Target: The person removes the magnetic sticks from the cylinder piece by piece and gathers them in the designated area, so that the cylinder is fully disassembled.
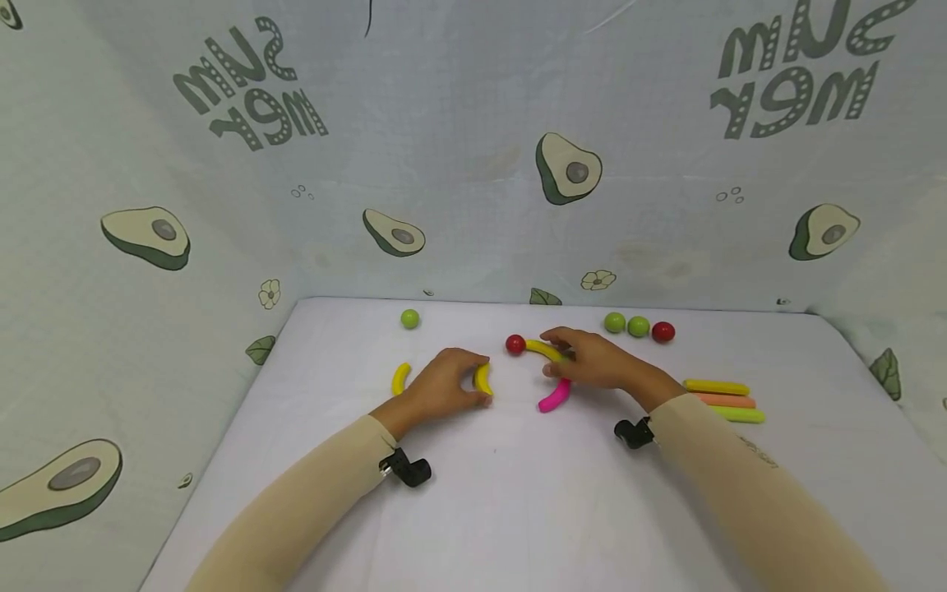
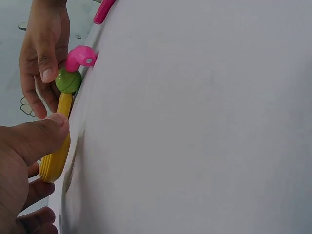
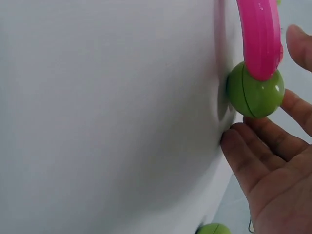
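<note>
My left hand [image 1: 447, 382] pinches a short yellow curved rod [image 1: 483, 380] between thumb and fingers. In the left wrist view the thumb overlaps the upper part of this yellow rod [image 2: 54, 158]. My right hand [image 1: 595, 359] is around a green ball [image 3: 256, 90], its fingers fairly straight beside the ball and its thumb apart from it. A pink curved rod [image 3: 262, 36] joins the green ball. Another yellow curved rod [image 1: 542, 349] runs from the right hand to a red ball [image 1: 515, 344]. In the head view, the right hand mostly hides the green ball.
One more yellow curved rod [image 1: 400, 378] lies left of the left hand, a lone green ball [image 1: 410, 318] behind it. Two green balls [image 1: 615, 322] and a red ball [image 1: 662, 331] line the back right. Straight yellow, orange and lime rods [image 1: 732, 415] lie beside the right forearm.
</note>
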`<state>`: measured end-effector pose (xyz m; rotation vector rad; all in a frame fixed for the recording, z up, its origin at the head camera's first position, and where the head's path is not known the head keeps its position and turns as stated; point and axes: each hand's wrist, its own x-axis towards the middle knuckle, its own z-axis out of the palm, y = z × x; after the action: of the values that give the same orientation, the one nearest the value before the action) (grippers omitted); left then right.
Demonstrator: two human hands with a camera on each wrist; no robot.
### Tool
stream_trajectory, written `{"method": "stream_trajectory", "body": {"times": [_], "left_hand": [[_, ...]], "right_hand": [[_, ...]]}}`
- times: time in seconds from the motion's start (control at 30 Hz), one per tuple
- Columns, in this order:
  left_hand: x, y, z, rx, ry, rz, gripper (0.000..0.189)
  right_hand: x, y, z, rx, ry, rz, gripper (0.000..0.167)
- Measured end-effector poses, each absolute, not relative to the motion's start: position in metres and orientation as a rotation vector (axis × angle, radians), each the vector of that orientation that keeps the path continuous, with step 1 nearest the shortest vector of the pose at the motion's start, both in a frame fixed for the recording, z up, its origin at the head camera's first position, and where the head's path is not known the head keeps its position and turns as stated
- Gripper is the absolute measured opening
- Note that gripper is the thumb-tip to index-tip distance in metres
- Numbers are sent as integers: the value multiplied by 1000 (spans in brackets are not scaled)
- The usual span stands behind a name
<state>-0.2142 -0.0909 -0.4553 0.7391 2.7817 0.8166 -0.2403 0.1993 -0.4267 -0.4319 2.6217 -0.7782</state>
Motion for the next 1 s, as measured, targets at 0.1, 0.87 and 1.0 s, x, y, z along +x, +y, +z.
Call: {"method": "stream_trajectory", "body": {"times": [0.1, 0.87, 1.0], "left_hand": [[-213, -97, -450, 715, 2791, 842, 64], [-213, -176, -425, 613, 2702, 997, 66], [-212, -191, -424, 590, 2700, 997, 66]], "right_hand": [[-236, 204, -425, -414, 2592, -767, 78], [-231, 213, -429, -475, 2557, -697, 97], [-230, 211, -430, -480, 2559, -695, 96]]}}
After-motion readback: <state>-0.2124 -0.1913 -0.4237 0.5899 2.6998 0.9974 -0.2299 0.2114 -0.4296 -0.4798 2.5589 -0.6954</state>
